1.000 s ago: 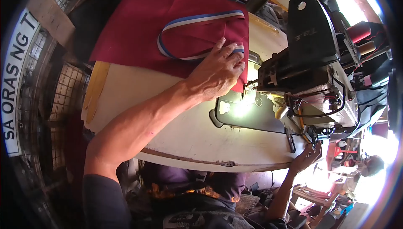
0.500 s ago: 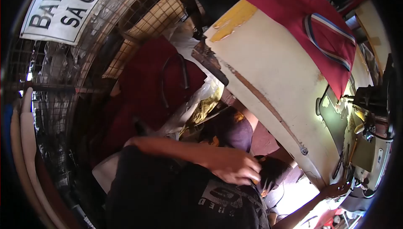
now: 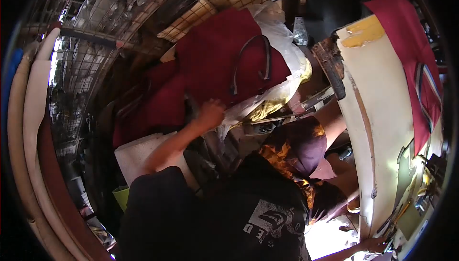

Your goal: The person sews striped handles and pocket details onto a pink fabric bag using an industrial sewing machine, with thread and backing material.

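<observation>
My left hand (image 3: 212, 113) reaches out to the lower edge of a stack of dark red fabric pieces (image 3: 215, 55), its fingers curled. What it grips, if anything, is hidden. A dark strap with a pale stripe (image 3: 264, 60) lies looped on the upper piece. Clear plastic (image 3: 282, 33) and yellow wrapping (image 3: 272, 110) show from beneath the stack. At the lower right, my right hand (image 3: 375, 245) rests at the table's near end beside small tools, its fingers dim and small. Another red piece (image 3: 406, 36), with a striped strap (image 3: 425, 86), lies over the table's far side.
The worn cream table (image 3: 380, 132) stands at my right, its dark corner bracket (image 3: 330, 62) jutting toward the stack. A lit machine (image 3: 430, 170) is at its right end. Wire mesh (image 3: 110, 31) runs behind, and long rolls (image 3: 36, 117) stand at the left.
The view has swung left, so the table shows further right. My left hand has gone from my lap out to the red fabric stack. My right hand stays by the table's near end.
</observation>
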### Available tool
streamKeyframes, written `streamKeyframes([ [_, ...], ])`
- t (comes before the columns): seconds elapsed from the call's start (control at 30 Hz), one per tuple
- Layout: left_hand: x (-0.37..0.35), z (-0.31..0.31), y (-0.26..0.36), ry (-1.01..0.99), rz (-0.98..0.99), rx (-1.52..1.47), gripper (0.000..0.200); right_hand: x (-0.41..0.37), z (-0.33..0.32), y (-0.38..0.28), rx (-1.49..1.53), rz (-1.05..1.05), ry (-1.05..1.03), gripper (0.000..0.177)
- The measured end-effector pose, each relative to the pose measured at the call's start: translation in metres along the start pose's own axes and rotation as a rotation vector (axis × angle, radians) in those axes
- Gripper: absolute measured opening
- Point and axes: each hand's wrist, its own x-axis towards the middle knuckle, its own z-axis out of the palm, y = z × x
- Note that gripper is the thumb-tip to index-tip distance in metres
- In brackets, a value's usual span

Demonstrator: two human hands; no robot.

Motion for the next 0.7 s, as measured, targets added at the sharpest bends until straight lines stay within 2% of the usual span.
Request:
streamKeyframes([
  [0.1, -0.021, -0.014, -0.046, 0.082, -0.085, 0.076, 0.036, 0.003, 0.000, -0.001, -0.015, -0.002, 0.006, 0.041],
  [0.2, -0.046, -0.021, -0.103, -0.053, -0.177, 0.164, 0.047, 0.004, 0.001, 0.001, -0.023, 0.008, -0.001, 0.041],
  [0.27, -0.063, -0.048, -0.122, -0.215, -0.287, 0.234, 0.056, 0.004, -0.001, 0.000, -0.032, 0.007, 0.008, 0.041],
  [0.33, -0.072, -0.058, -0.170, -0.483, -0.353, 0.285, 0.063, 0.006, -0.001, -0.002, -0.040, 0.000, 0.012, 0.041],
  [0.4, -0.094, -0.088, -0.183, -0.472, -0.448, 0.263, 0.074, 0.009, -0.002, -0.003, -0.039, -0.005, 0.007, 0.042],
  [0.5, -0.118, -0.092, -0.213, -0.407, -0.304, 0.116, 0.095, 0.010, 0.001, -0.005, -0.030, -0.007, 0.007, 0.042],
  [0.6, -0.129, -0.094, -0.205, -0.350, -0.246, 0.149, 0.102, 0.011, 0.000, -0.005, -0.027, -0.003, 0.015, 0.042],
  [0.7, -0.131, -0.078, -0.221, -0.258, -0.217, 0.055, 0.090, 0.010, 0.000, -0.004, -0.026, 0.007, 0.011, 0.043],
])
